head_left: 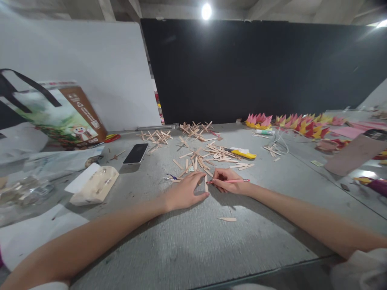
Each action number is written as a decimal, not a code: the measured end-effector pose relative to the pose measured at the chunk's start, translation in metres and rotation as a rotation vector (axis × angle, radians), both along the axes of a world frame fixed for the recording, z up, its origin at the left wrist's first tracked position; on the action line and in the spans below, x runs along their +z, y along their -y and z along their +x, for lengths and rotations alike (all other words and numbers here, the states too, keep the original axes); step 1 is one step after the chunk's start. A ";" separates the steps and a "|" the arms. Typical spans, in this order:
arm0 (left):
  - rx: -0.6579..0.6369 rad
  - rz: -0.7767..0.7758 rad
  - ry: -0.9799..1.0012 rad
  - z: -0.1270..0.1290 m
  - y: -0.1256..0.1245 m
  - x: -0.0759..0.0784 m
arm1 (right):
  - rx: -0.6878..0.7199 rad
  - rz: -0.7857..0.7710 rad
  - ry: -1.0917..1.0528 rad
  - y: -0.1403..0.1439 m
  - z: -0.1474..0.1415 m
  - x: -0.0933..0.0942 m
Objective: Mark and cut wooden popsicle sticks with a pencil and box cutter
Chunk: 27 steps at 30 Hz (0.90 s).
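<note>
My left hand [185, 192] rests on the grey table [187, 241], its fingertips pressing down a wooden craft stick [206, 184]. Beside it, my right hand [227, 181] grips a pink pencil [234, 181] whose tip touches that stick. A loose heap of wooden sticks [208, 158] lies just beyond both hands. One broken stick piece [227, 219] sits nearer to me.
A yellow utility knife [243, 154], a black phone [136, 153], glued stick crosses [157, 136], a tissue pack [96, 184], a printed bag [65, 117], folded pink and yellow paper shapes [299, 123], a white cable [279, 146]. A black board stands behind.
</note>
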<state>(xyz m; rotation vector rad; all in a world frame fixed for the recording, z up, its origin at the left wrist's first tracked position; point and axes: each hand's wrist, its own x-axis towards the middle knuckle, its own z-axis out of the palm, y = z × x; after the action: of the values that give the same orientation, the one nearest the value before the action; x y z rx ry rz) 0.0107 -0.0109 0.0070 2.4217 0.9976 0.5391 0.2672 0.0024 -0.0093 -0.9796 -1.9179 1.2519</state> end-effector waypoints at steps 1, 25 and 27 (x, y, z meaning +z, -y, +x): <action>0.000 0.000 0.001 0.000 0.000 0.000 | 0.007 0.006 -0.003 -0.001 0.001 -0.002; 0.011 -0.002 -0.003 -0.001 0.000 0.000 | 0.037 0.035 0.010 -0.003 0.002 -0.005; 0.007 -0.001 -0.001 -0.001 0.000 0.001 | 0.039 0.035 0.014 -0.004 0.002 -0.006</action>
<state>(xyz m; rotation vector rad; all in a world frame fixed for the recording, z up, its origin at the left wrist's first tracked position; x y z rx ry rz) 0.0099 -0.0112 0.0077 2.4186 1.0076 0.5394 0.2695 0.0060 -0.0154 -0.9395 -1.9714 1.2323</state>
